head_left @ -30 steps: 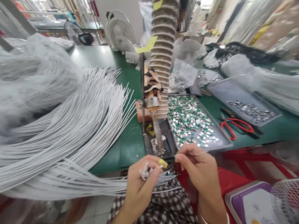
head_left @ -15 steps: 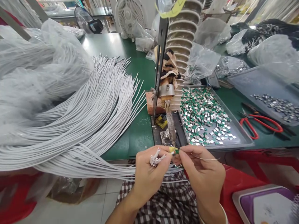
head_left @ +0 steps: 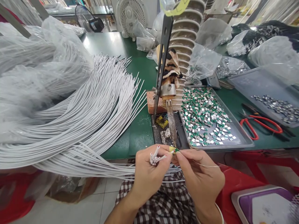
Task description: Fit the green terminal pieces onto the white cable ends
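My left hand [head_left: 151, 168] is closed round several white cables [head_left: 157, 158], whose cut ends stick up out of the fist. Yellow tape [head_left: 172, 149] wraps one of its fingertips, where a cable end is pinched. Held in the fingertips of my right hand [head_left: 201, 171] is a small green circuit board [head_left: 176, 150], close against that cable end. A thin solder wire [head_left: 205, 165] trails to the right from the same hand. Just above the fingertips is the tip of a soldering iron [head_left: 171, 124], clamped on a black upright bracket [head_left: 163, 62]. Whether the tip touches the board I cannot tell.
Right of the iron lies a metal tray [head_left: 240, 137] of small green boards. Red-handled pliers [head_left: 263, 121] and a plastic tray [head_left: 243, 77] of metal parts lie farther right. Bundled white cables [head_left: 93, 115] cover the left. A ribbed hose [head_left: 184, 40] and brick [head_left: 154, 102] stand behind the iron.
The fingertips and the green board have shifted very slightly, with the board now tilted at the cable end. The view has moved a little; both hands keep their grip.
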Demonstrator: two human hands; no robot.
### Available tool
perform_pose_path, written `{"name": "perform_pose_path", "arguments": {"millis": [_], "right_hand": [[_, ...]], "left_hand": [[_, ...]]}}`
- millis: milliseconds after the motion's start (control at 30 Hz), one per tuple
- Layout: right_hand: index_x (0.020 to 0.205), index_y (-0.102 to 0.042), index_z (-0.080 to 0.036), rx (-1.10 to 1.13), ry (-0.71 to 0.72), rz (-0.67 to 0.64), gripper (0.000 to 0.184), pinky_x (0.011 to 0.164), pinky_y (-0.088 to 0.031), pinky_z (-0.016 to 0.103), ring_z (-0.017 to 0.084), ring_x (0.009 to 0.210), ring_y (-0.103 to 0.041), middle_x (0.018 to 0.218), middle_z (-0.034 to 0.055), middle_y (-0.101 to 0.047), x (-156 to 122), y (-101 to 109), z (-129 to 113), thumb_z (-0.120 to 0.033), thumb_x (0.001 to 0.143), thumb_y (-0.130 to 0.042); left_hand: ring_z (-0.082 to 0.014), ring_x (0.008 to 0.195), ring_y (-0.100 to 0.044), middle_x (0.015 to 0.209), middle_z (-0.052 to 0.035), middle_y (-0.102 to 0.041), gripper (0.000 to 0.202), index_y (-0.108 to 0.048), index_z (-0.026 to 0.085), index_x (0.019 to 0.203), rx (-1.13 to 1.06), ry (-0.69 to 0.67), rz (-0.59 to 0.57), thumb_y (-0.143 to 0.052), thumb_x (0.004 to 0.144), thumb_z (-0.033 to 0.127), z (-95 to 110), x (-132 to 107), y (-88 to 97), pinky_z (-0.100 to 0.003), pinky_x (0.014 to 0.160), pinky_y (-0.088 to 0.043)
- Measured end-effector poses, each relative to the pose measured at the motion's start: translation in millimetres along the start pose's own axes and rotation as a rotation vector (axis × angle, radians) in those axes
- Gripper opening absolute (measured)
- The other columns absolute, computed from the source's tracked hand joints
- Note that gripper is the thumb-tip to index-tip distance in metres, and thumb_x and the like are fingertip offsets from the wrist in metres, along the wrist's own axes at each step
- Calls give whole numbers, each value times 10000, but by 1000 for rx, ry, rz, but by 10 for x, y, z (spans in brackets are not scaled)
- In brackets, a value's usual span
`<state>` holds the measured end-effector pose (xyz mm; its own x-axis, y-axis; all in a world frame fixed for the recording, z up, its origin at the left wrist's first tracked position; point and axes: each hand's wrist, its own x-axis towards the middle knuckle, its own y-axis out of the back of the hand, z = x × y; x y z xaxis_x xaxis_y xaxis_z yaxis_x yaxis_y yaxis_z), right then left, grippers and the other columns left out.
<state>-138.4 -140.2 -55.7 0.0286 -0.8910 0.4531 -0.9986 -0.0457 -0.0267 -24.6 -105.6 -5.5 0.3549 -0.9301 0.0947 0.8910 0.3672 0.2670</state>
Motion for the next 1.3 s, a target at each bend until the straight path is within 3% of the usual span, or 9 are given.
{"name": "perform_pose_path", "arguments": {"millis": [167, 333, 433, 533, 667, 933, 1067, 1167, 1300], "right_hand": [[915, -628, -179, -44, 39, -20, 217, 634, -548, 68, -3, 669, -628, 775, -52, -642, 1, 35, -52, 1, 795, -614], [1111, -613, -151, -282, 103, 13, 272, 769, -535, 41, -14, 783, -666, 911, -6, -693, 34, 98, -63, -48, 915, -455], [983, -637, -135, -261, 189, 85, 184, 788, -563, 113, 28, 811, -681, 904, -3, -700, 77, 105, -57, -26, 856, -561], [931, -670, -126, -276, 339, 57, 197, 837, -579, 192, 76, 921, -677, 953, 29, -696, 147, 95, -89, -2, 778, -655], [961, -680, -138, -350, 398, 39, 263, 853, -571, 175, 54, 927, -656, 960, 37, -681, 220, 77, -146, 11, 744, -689], [968, -680, -141, -279, 353, 1, 303, 865, -571, 196, 70, 951, -657, 996, 35, -677, 197, 105, -161, 34, 720, -692], [973, -646, -139, -149, 271, -69, 219, 856, -553, 223, 75, 966, -642, 999, 39, -647, 167, 141, -135, -1, 817, -580], [864, -609, -154, -161, 133, -123, 158, 740, -495, 162, 24, 784, -593, 810, -4, -608, 165, 156, -104, -61, 894, -485], [789, -587, -159, -289, 47, -181, 109, 580, -403, 126, 3, 589, -489, 642, -46, -550, 200, 156, -72, -99, 875, -560]], "left_hand": [[-36, 748, -686, 789, 13, -729, 186, -651, 120, 637, 23, -17, -3, -578, 806, 99, 37, 7, 3, -72, 709, -515], [-3, 746, -665, 797, 36, -727, 194, -649, 130, 641, -19, -42, 18, -579, 821, 109, 24, 17, 3, -39, 714, -485], [-1, 708, -646, 779, 34, -721, 200, -639, 123, 621, -9, -55, 22, -591, 815, 120, 41, 44, 8, -42, 673, -472], [-14, 690, -650, 759, 19, -721, 200, -642, 112, 611, 27, -68, 16, -587, 802, 106, 85, 89, 15, -54, 663, -478], [-23, 661, -645, 758, 6, -724, 197, -644, 105, 603, 30, -79, 31, -585, 791, 99, 138, 138, 14, -66, 645, -479], [-22, 722, -658, 757, 14, -715, 198, -640, 112, 620, -50, -56, 26, -590, 811, 112, 121, 103, 24, -62, 703, -494], [-13, 738, -660, 778, 21, -717, 193, -635, 116, 627, -36, -37, 13, -582, 812, 93, 79, 65, 40, -53, 709, -487], [-14, 754, -646, 798, 15, -706, 175, -641, 120, 656, 12, -51, -19, -589, 823, 112, 53, 67, 52, -66, 715, -481], [-44, 858, -594, 745, -1, -629, 142, -657, 137, 695, 146, -70, -155, -614, 829, 153, 28, 100, 78, -91, 742, -450]]}}
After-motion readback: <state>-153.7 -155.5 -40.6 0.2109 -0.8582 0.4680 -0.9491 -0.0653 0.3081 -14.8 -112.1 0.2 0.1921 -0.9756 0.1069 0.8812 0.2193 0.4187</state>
